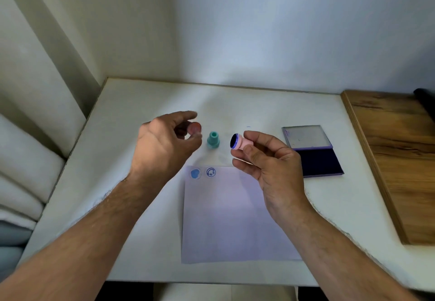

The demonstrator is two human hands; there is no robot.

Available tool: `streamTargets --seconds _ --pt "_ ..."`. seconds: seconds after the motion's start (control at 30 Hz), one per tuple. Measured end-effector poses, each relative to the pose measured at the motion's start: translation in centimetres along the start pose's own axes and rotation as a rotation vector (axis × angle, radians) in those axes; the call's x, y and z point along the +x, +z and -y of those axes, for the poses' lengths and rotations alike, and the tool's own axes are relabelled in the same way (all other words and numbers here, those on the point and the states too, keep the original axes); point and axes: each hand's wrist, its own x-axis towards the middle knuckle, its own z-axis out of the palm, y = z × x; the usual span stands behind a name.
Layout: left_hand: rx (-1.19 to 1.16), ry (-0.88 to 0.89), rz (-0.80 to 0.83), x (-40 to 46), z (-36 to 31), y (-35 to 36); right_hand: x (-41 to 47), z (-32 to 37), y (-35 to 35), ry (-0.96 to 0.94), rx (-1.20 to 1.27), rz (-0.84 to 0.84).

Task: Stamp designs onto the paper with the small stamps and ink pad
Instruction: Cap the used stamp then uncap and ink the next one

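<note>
White walls meet in a corner behind the white table (146,103), and on it lies the pale lilac sheet of paper (230,216) with two blue round prints (203,173) side by side at its far left corner. I judge that two stampings are done and the third is in preparation.

With my right hand (270,171) I hold the small pink cylindrical stamp (241,142) in the air above the far edge of the paper; thumb and fingers are curled around its body, and its dark inked face is turned to the left. My left hand (164,143) pinches a small reddish round piece (195,127) between thumb and fingertips; it is blurred, so I think it is another stamp or a cap, but I cannot say which.

Between my hands stands the small teal plastic stamp (213,140), untouched. To the right, the open purple ink pad (313,152) shows its dark cushion.

Next, I believe, the pink stamp must turn face down and press flat just beside the second print, without sliding.
</note>
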Motion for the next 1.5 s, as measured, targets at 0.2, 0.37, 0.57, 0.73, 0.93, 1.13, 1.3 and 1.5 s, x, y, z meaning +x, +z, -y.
streamTargets --seconds 0.2,0.37,0.57,0.73,0.93,1.13,1.3,1.5 --pt "-0.235 0.144 0.056 -0.3 -0.9 0.1 -0.3 0.3 0.2 0.001 0.014 0.031" --pt "-0.586 0.057 0.201 -0.3 -2.0 0.1 -0.2 0.6 0.3 -0.001 0.024 0.048" --pt "-0.724 -0.066 0.247 -0.3 -1.9 0.8 0.0 0.6 -0.1 -0.016 0.025 0.084" --pt "-0.741 -0.06 0.314 -0.3 -1.6 0.5 0.0 0.4 0.0 -0.05 -0.014 0.094" --pt "-0.721 -0.055 0.495 -0.7 -1.6 0.5 -0.1 0.5 0.1 -0.097 -0.136 0.064" --pt "-0.607 -0.036 0.523 -0.8 -1.5 0.6 0.0 0.3 0.0 -0.167 -0.239 0.022" --pt "-0.613 -0.022 0.517 -0.9 -1.7 0.7 -0.3 0.5 -0.2 -0.303 -0.419 -0.029" --pt "-0.608 -0.029 0.499 -0.5 -1.5 0.5 -0.6 0.2 -0.1 -0.446 -0.51 -0.073"
